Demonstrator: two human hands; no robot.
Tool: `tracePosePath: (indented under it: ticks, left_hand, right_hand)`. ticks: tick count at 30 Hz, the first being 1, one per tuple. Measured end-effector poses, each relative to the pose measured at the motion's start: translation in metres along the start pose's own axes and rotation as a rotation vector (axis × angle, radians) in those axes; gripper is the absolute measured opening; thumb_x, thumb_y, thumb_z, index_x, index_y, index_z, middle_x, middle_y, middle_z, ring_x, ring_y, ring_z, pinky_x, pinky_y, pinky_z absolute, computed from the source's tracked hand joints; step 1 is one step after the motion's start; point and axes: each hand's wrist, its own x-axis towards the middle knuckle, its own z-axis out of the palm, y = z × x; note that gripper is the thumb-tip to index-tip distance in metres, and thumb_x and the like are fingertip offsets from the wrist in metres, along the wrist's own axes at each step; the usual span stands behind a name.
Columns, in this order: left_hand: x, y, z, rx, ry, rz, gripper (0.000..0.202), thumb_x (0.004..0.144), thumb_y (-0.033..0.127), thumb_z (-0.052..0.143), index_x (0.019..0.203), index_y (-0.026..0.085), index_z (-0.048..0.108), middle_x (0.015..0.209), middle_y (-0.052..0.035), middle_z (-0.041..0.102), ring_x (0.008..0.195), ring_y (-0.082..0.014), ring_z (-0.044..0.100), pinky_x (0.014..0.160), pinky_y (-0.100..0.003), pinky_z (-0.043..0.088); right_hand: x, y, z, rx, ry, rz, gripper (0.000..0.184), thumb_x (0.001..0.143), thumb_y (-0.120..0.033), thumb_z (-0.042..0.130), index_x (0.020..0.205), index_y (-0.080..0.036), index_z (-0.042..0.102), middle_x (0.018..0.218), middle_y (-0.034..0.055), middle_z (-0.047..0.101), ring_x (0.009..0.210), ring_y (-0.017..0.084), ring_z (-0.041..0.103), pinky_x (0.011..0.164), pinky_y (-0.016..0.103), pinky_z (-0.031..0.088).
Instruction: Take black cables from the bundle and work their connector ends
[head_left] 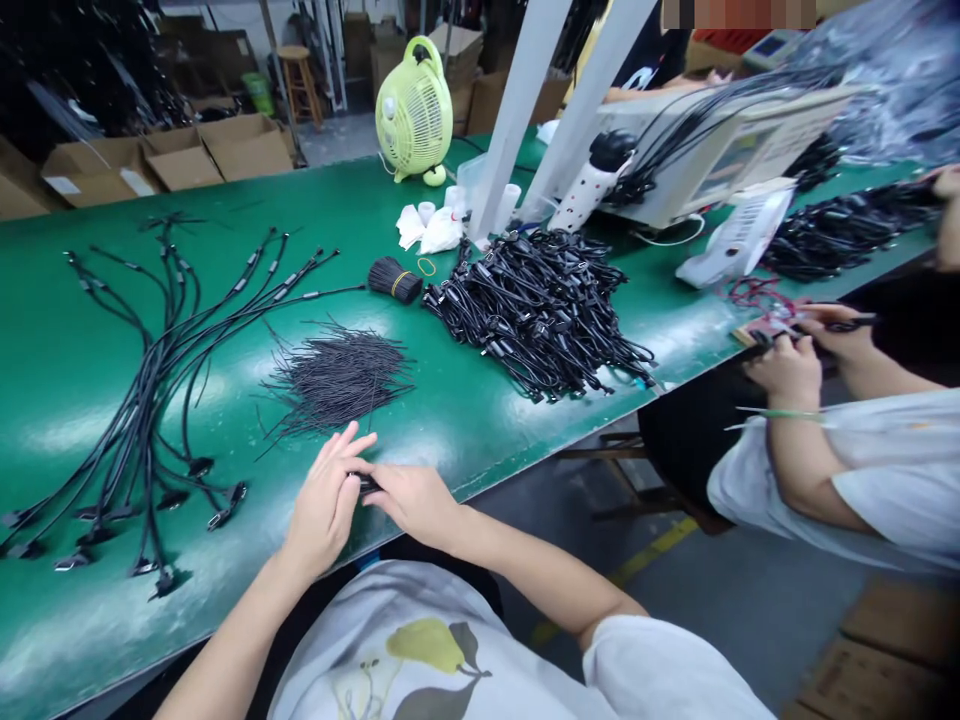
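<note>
Both hands grasp one small black part (pixel 366 485), its shape mostly hidden by the fingers, just above the near edge of the green workbench (pixel 67 640). The left hand (pixel 326 505) and right hand (pixel 412 500) close on it from either side. Counted on the bench: about a dozen black cable leads (pixel 150 390), fanned at the left, just beside the left hand; one loose spread of thin black wires (pixel 337 375), near the hands; one wire bundle (pixel 395 280) with a yellow band; one large heap of black cables (pixel 536 310); one green electric fan (pixel 414 110) at the far edge. Grey floor (pixel 622 590) lies beyond the bench's near edge. A co-worker's hands (pixel 795 350) work well apart, to the right.
</note>
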Motion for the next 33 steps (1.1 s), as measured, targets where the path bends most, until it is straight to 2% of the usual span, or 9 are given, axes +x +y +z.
tracePosePath:
  ticks: [4, 8, 12, 14, 15, 19, 23, 29, 33]
  left_hand:
    - [-0.006, -0.006, -0.007, 0.176, -0.044, -0.024, 0.034, 0.099, 0.024, 0.038, 0.128, 0.025, 0.055, 0.139, -0.0077, 0.055, 0.139, -0.0249, 0.039, 0.117, -0.051, 0.024]
    - [-0.029, -0.004, -0.012, 0.200, -0.107, -0.127, 0.061, 0.097, 0.035, 0.048, 0.153, 0.024, 0.024, 0.157, -0.0108, 0.030, 0.143, -0.0279, 0.030, 0.115, -0.048, 0.029]
    - [-0.061, -0.014, -0.038, 0.366, 0.110, -0.272, 0.051, 0.098, 0.035, 0.045, 0.147, 0.021, 0.038, 0.142, -0.0138, 0.051, 0.133, -0.0273, 0.045, 0.111, -0.045, 0.035]
    - [-0.077, -0.029, -0.066, 0.519, 0.218, -0.348, 0.047, 0.098, 0.036, 0.044, 0.141, 0.016, 0.045, 0.136, -0.0164, 0.055, 0.130, -0.0294, 0.047, 0.110, -0.046, 0.035]
    - [-0.084, -0.037, -0.085, 0.590, 0.269, -0.394, 0.048, 0.098, 0.036, 0.044, 0.140, 0.014, 0.046, 0.136, -0.0176, 0.055, 0.130, -0.0303, 0.047, 0.110, -0.046, 0.034]
    - [-0.101, -0.079, -0.174, 0.784, 0.442, -0.633, 0.046, 0.098, 0.032, 0.039, 0.137, 0.010, 0.048, 0.134, -0.0191, 0.055, 0.125, -0.0309, 0.048, 0.108, -0.044, 0.033]
    - [-0.089, -0.131, -0.240, 0.773, 0.299, -0.906, 0.045, 0.095, 0.028, 0.046, 0.133, 0.004, 0.047, 0.132, -0.0241, 0.053, 0.122, -0.0340, 0.047, 0.104, -0.047, 0.034]
    - [-0.060, -0.170, -0.261, 0.673, 0.252, -0.899, 0.018, 0.085, 0.013, 0.055, 0.100, 0.009, 0.063, 0.107, -0.0191, 0.063, 0.107, -0.0321, 0.054, 0.096, -0.043, 0.038]
    - [-0.052, -0.158, -0.266, 0.600, 0.397, -0.856, 0.030, 0.093, 0.015, 0.037, 0.115, 0.006, 0.056, 0.112, -0.0200, 0.058, 0.106, -0.0296, 0.053, 0.094, -0.042, 0.039]
  right_hand:
    - [0.003, 0.017, -0.012, -0.325, 0.060, -0.107, 0.036, 0.098, -0.049, 0.043, 0.109, -0.021, 0.063, 0.077, 0.0018, 0.066, 0.067, 0.013, 0.060, 0.056, 0.023, 0.035]
    - [0.027, 0.075, -0.087, -0.494, 0.238, 0.093, 0.036, 0.100, -0.043, 0.042, 0.096, -0.019, 0.068, 0.079, 0.0069, 0.065, 0.071, 0.015, 0.055, 0.060, 0.024, 0.034]
    - [0.063, 0.169, -0.178, -0.546, 0.560, 0.296, 0.061, 0.099, -0.053, 0.025, 0.112, -0.012, 0.067, 0.097, 0.0237, 0.061, 0.086, 0.026, 0.054, 0.070, 0.035, 0.039]
    - [0.082, 0.212, -0.198, -0.579, 0.654, 0.339, 0.070, 0.094, -0.064, 0.025, 0.110, -0.014, 0.072, 0.098, 0.0289, 0.060, 0.092, 0.032, 0.054, 0.069, 0.043, 0.038]
    - [0.089, 0.227, -0.202, -0.586, 0.601, 0.360, 0.071, 0.092, -0.067, 0.028, 0.111, -0.015, 0.072, 0.104, 0.0320, 0.060, 0.099, 0.036, 0.053, 0.069, 0.047, 0.037]
    - [0.096, 0.229, -0.194, -0.596, 0.685, 0.453, 0.077, 0.089, -0.073, 0.027, 0.122, -0.016, 0.067, 0.121, 0.0343, 0.056, 0.116, 0.044, 0.049, 0.070, 0.059, 0.030]
    - [0.108, 0.177, -0.165, -0.449, 0.487, 0.156, 0.062, 0.092, -0.063, 0.031, 0.131, -0.025, 0.060, 0.122, 0.0237, 0.059, 0.118, 0.038, 0.053, 0.079, 0.054, 0.040]
    - [0.166, 0.105, -0.084, -0.311, 0.053, -0.123, 0.045, 0.097, -0.046, 0.033, 0.095, -0.021, 0.070, 0.103, 0.0153, 0.065, 0.093, 0.030, 0.062, 0.079, 0.052, 0.049]
    - [0.223, 0.053, -0.035, -0.258, -0.154, -0.252, 0.029, 0.095, -0.031, 0.045, 0.088, -0.018, 0.071, 0.096, 0.0114, 0.068, 0.090, 0.024, 0.064, 0.081, 0.040, 0.050]
